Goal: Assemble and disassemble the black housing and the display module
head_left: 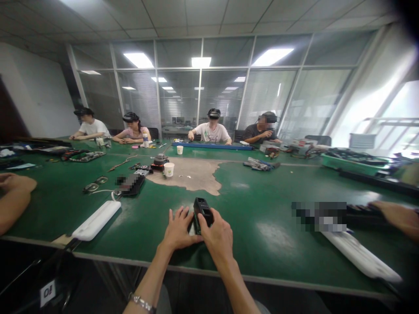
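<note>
A small black block-shaped device (203, 211) stands near the front edge of the green table (262, 261). Openings show in its upper face, and a bit of green lies along its left side. My right hand (216, 233) is closed round it from the right, the thumb laid across its near side. To the left, my left hand (179, 229) rests with fingers spread on the table. Its thumb reaches across to the device's near end; whether it touches there I cannot tell. My hands cover the lower part of the device.
White power strips lie left (97, 220) and right (360, 255). Beyond the device are a paper cup (169, 169), a bare brown patch (199, 174) and gloves (258, 164). Other people's arms rest at both sides; several people sit across. A green crate (356, 165) stands right.
</note>
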A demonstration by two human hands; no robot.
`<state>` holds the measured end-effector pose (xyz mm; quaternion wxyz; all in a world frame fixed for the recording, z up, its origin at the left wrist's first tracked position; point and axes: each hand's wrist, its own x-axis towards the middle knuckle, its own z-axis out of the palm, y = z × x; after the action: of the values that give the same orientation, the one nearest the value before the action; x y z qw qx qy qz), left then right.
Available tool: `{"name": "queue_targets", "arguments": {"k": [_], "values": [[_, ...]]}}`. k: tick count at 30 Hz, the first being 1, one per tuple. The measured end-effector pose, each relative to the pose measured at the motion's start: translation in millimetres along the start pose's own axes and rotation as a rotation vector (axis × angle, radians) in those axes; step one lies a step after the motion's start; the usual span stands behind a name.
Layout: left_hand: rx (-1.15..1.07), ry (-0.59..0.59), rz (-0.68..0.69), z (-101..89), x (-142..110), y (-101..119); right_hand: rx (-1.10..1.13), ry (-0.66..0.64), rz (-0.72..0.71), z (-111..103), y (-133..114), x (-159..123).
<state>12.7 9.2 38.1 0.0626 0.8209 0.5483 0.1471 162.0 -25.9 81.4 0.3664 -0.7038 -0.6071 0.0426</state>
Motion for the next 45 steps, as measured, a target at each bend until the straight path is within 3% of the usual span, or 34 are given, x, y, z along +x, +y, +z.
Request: {"name": "queue_targets", "arguments": {"k": [12, 21, 29, 45], "values": [[0.003, -0.039, -0.060, -1.7, 1.8, 1.6, -0.128, -0.008, -0.036, 10.4, -1.8, -14.7], [0.007, -0.018, -0.066, 0.8, 0.4, 4.3, -0.095, -0.025, -0.031, 23.1, 11.3, -25.4], [0.029, -0.017, -0.077, 1.9, -1.9, 5.0, -0.046, 0.049, -0.068, 40.4, 17.5, -25.8], [0.026, -0.018, -0.053, -0.2, -1.7, 5.4, -0.009, 0.033, -0.014, 15.6, 3.5, -19.1]]}}
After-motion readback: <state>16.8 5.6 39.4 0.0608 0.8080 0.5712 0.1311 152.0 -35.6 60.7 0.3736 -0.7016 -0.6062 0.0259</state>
